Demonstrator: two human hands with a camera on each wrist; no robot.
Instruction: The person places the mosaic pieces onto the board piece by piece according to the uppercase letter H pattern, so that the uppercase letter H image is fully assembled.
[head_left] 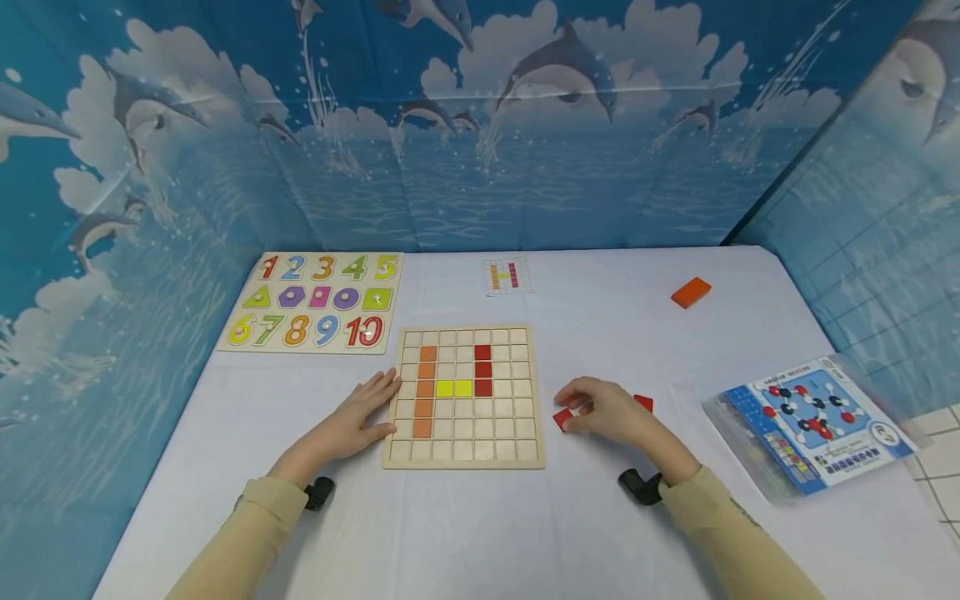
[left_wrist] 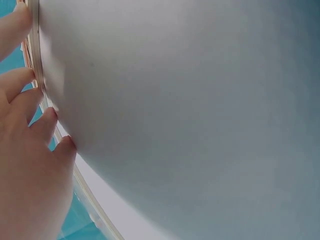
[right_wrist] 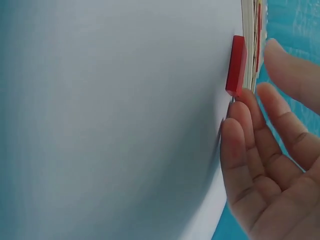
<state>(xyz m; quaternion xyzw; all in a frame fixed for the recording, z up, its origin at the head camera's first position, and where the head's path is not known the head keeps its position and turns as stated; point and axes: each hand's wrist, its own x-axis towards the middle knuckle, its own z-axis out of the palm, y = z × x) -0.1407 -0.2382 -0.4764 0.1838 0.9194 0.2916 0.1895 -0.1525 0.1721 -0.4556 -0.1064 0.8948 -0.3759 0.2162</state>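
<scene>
- The left hand (head_left: 358, 414) lies flat with straight fingers, fingertips touching the left edge of the wooden grid board (head_left: 464, 398); it seems placed there to keep the board from sliding. The left wrist view shows those fingertips (left_wrist: 30, 77) against the board's thin rim.
- The right hand (head_left: 603, 408) rests on the table (head_left: 480, 517) just right of the board, fingers curled over a red tile (head_left: 562, 418). It touches the tile, but whether it pinches it I cannot tell. The right wrist view shows the tile (right_wrist: 236, 65) lying flat on the table, fingers beside it rather than round it.
- A second red tile (head_left: 643, 402) peeks out behind that hand, kept close as spare stock, by the look of it.
- The board holds an orange column of five, two yellow squares and a red column of three, forming most of an H; the rest of the cells are bare wood.
- Farther off lies a small pattern card (head_left: 509, 276) showing the same figure, probably the model being copied.
- An orange block (head_left: 691, 292) sits well apart at the far right; a number puzzle (head_left: 317, 302) lies far left, a boxed kit (head_left: 813, 425) right.
</scene>
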